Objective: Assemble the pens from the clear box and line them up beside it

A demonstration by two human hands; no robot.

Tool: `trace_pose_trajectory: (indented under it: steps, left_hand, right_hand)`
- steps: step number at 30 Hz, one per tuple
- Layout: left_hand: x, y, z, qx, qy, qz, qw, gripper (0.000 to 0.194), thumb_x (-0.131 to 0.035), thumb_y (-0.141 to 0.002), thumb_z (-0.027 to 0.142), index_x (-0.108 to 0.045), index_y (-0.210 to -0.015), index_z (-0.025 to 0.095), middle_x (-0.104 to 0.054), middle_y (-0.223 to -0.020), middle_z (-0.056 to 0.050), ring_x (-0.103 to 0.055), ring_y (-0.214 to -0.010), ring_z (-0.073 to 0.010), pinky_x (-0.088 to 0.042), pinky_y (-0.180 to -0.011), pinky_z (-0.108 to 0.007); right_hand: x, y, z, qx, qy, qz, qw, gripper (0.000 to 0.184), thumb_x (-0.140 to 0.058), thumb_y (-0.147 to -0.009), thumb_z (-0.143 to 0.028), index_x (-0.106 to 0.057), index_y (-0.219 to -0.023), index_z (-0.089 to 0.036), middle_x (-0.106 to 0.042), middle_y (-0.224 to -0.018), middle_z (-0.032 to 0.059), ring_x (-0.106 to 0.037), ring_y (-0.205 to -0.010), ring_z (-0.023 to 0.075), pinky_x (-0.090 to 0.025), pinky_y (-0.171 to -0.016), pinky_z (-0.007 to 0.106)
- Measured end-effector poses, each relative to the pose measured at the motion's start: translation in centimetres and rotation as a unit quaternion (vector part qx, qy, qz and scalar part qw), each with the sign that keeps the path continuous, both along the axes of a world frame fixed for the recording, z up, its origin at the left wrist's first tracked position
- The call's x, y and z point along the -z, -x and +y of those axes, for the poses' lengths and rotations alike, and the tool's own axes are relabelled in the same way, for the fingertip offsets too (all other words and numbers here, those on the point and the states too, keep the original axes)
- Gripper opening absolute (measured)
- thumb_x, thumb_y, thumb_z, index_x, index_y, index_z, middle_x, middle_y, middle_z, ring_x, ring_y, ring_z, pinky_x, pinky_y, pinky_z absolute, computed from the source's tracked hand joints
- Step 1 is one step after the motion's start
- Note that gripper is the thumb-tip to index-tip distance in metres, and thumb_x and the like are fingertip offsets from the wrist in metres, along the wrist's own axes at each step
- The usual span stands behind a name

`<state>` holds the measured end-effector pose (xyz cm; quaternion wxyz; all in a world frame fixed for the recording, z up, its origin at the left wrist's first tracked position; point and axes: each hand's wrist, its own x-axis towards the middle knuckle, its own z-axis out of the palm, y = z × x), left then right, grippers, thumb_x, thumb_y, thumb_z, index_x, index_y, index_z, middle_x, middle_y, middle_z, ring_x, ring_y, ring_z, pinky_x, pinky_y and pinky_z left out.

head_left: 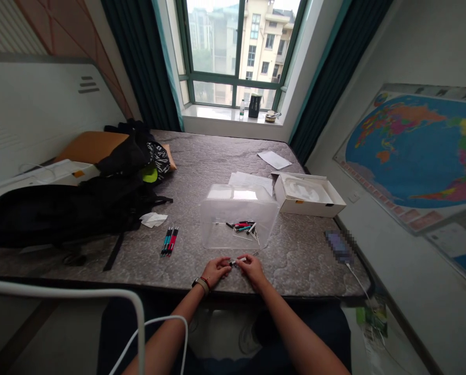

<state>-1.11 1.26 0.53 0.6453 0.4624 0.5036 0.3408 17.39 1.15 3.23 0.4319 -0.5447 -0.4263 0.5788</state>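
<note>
Close to the mattress's front edge, my left hand [217,271] and my right hand [252,269] meet with fingertips pinched. Between them is a small pen part [238,260], white toward the right with a dark piece at the left; its details are too small to tell. A clear plastic bin [208,237] stands just beyond my hands. Inside it lies a loose pile of pen parts [243,227] in black, red, teal and white. To the left of the bin, several pens [169,241] with teal and red barrels lie side by side.
A crumpled tissue [154,219] and a black backpack [61,211] lie to the left. An open white box [309,195] and a phone on a cable [339,247] are at the right. Papers [252,182] lie behind the bin. A white metal rail [61,289] crosses the lower left.
</note>
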Motion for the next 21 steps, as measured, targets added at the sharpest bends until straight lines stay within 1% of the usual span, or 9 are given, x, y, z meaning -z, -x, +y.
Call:
trace_pose_trajectory:
  steps: [2,5,7,9,11,13,15,17,21]
  left_hand:
    - [-0.1,0.0,-0.1,0.014,-0.026,0.025,0.999,0.049,-0.076,-0.066,0.044,-0.070,-0.105,0.014,-0.071,-0.081,-0.005,-0.062,-0.060,-0.0137,-0.046,-0.056,-0.025]
    - [-0.5,-0.1,-0.4,0.028,-0.068,0.063,0.995,0.040,-0.071,-0.071,0.045,-0.074,-0.095,0.013,-0.068,-0.068,-0.003,-0.059,-0.059,-0.0142,-0.044,-0.057,-0.025]
    - [-0.7,-0.1,-0.6,0.035,-0.088,0.077,0.992,0.038,-0.070,-0.072,0.046,-0.075,-0.091,0.013,-0.066,-0.064,-0.002,-0.056,-0.057,-0.0130,-0.041,-0.055,-0.024]
    - [-0.8,-0.1,-0.7,0.032,-0.089,0.075,0.993,0.039,-0.071,-0.071,0.048,-0.074,-0.086,0.013,-0.065,-0.063,-0.001,-0.054,-0.056,-0.0119,-0.040,-0.054,-0.023]
    - [-0.8,0.0,-0.7,0.014,-0.060,0.051,0.997,0.045,-0.072,-0.068,0.053,-0.073,-0.088,0.013,-0.065,-0.063,-0.001,-0.054,-0.055,-0.0115,-0.041,-0.053,-0.023]
    - [-0.8,0.1,-0.6,-0.014,-0.023,0.020,0.999,0.053,-0.073,-0.064,0.058,-0.072,-0.092,0.013,-0.066,-0.066,-0.001,-0.056,-0.056,-0.0116,-0.043,-0.053,-0.023]
    - [-0.8,0.3,-0.5,-0.031,-0.005,-0.002,1.000,0.058,-0.075,-0.061,0.061,-0.072,-0.093,0.013,-0.068,-0.073,-0.003,-0.059,-0.059,-0.0123,-0.045,-0.053,-0.023]
    - [-1.0,0.4,-0.4,-0.027,-0.005,-0.012,1.000,0.058,-0.077,-0.060,0.061,-0.072,-0.092,0.012,-0.070,-0.079,-0.005,-0.062,-0.065,-0.0134,-0.045,-0.054,-0.023]
    - [-1.5,0.5,-0.6,-0.007,-0.015,-0.006,1.000,0.056,-0.076,-0.062,0.061,-0.073,-0.092,0.013,-0.071,-0.079,-0.005,-0.064,-0.070,-0.0150,-0.045,-0.056,-0.022]
  right_hand:
    - [-1.1,0.2,0.3,-0.036,-0.042,-0.050,0.997,0.031,-0.078,-0.064,-0.041,-0.073,-0.082,-0.015,-0.060,-0.055,-0.0022,-0.048,-0.051,0.0116,-0.036,-0.051,0.023]
    - [-2.6,0.6,0.7,-0.079,-0.105,-0.119,0.984,0.019,-0.076,-0.067,-0.032,-0.076,-0.080,-0.018,-0.065,-0.064,0.0003,-0.053,-0.061,0.0142,-0.040,-0.059,0.024]
    - [-3.3,0.9,0.9,-0.086,-0.124,-0.140,0.979,0.013,-0.074,-0.069,-0.030,-0.076,-0.075,-0.019,-0.068,-0.069,0.0016,-0.055,-0.066,0.0159,-0.042,-0.064,0.026]
    - [-3.4,1.1,0.9,-0.062,-0.127,-0.125,0.982,0.014,-0.074,-0.070,-0.033,-0.075,-0.074,-0.020,-0.069,-0.074,0.0026,-0.058,-0.070,0.0175,-0.044,-0.066,0.027]
    - [-3.0,1.5,0.6,-0.017,-0.117,-0.088,0.989,0.019,-0.073,-0.071,-0.038,-0.076,-0.080,-0.021,-0.071,-0.082,0.0038,-0.060,-0.074,0.0186,-0.046,-0.066,0.027]
    - [-2.1,1.8,0.1,-0.010,-0.073,-0.049,0.996,0.026,-0.072,-0.072,-0.043,-0.075,-0.084,-0.021,-0.071,-0.082,0.0041,-0.060,-0.068,0.0172,-0.047,-0.059,0.025]
    - [-1.0,2.1,-0.5,-0.065,-0.010,-0.014,0.998,0.032,-0.070,-0.073,-0.049,-0.073,-0.082,-0.018,-0.070,-0.075,0.0032,-0.057,-0.057,0.0136,-0.044,-0.050,0.022]
    - [-0.1,2.3,-1.1,-0.117,0.031,0.017,0.992,0.038,-0.069,-0.072,-0.053,-0.072,-0.081,-0.016,-0.069,-0.073,0.0028,-0.054,-0.050,0.0104,-0.042,-0.045,0.020]
    - [0.5,2.3,-1.7,-0.134,0.033,0.057,0.989,0.041,-0.071,-0.070,-0.054,-0.070,-0.083,-0.015,-0.069,-0.075,0.0030,-0.057,-0.051,0.0086,-0.041,-0.044,0.017]
